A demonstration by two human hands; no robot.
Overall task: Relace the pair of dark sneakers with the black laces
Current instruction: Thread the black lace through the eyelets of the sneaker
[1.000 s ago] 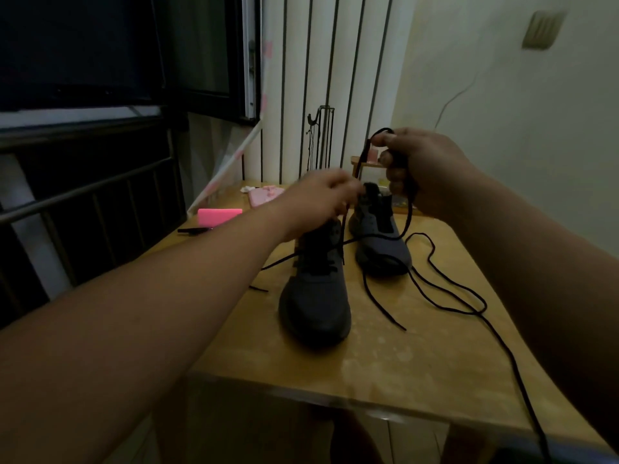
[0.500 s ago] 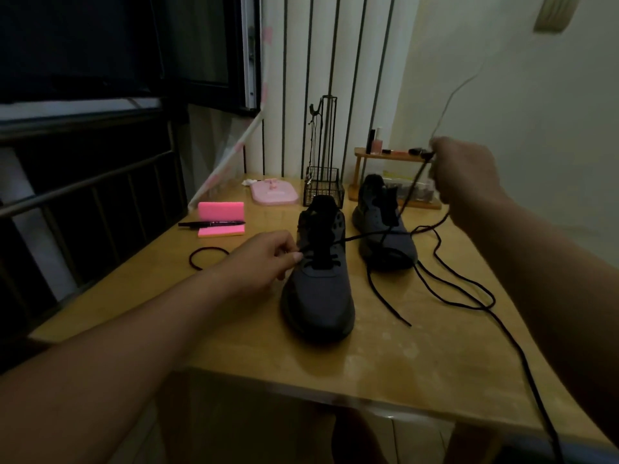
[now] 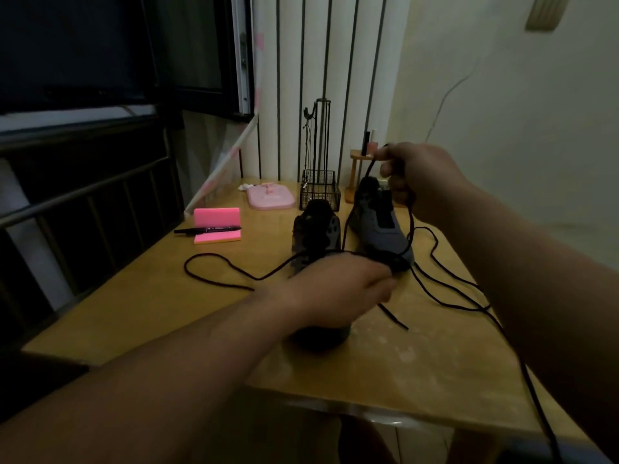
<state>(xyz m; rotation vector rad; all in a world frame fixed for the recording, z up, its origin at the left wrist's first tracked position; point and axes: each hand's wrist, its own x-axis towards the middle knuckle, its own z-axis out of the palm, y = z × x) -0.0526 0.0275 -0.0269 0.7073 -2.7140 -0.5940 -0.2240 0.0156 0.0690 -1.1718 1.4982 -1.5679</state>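
Single view, worn on the person's head. Faces forward and down across a yellowish wooden table [image 3: 134, 313], from its near edge toward the far corner of the room.

Wide angle: both bare forearms enter from the bottom corners and stretch deep into frame. Left hand [image 3: 338, 289] sits near centre, right hand [image 3: 422, 179] higher and to its right.

Close range: the pair of dark grey sneakers [image 3: 382, 229] stands mid-frame within arm's reach. The near table edge crosses the lower part. A thin black lace [image 3: 519, 363] runs out toward the bottom right corner.

Background: white wall with dark vertical stripes [image 3: 351, 78] straight ahead, dark window [image 3: 83, 45] upper left. Light is dim.
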